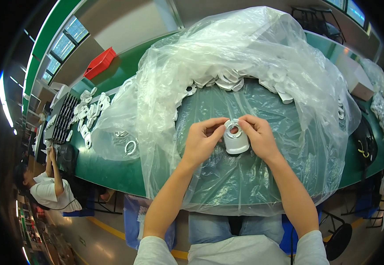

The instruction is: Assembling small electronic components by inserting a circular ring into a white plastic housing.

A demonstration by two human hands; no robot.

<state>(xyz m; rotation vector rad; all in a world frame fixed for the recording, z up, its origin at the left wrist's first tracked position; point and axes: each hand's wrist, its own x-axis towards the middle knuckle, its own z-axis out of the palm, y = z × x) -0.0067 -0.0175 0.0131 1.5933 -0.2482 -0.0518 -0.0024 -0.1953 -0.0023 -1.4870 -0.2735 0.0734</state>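
Over the middle of the green table I hold a white plastic housing (237,145), rounded, with a round opening near its far end. Around that opening sits a pale ring-shaped piece (228,130); whether it is a separate part I cannot tell. My left hand (205,138) pinches the housing's far left edge with thumb and fingers. On the far right edge my right hand (260,138) pinches it the same way. Beneath both hands lies a clear plastic sheet (209,176). Several white plastic parts (230,80) are heaped beyond the hands, partly covered by the bunched sheet.
Left on the green table (108,172) are a loose white ring (130,147), more white parts (86,112) and a black rack (63,118). A red bin (100,63) stands far left, a white box (355,77) far right. Another person (55,190) works at the left.
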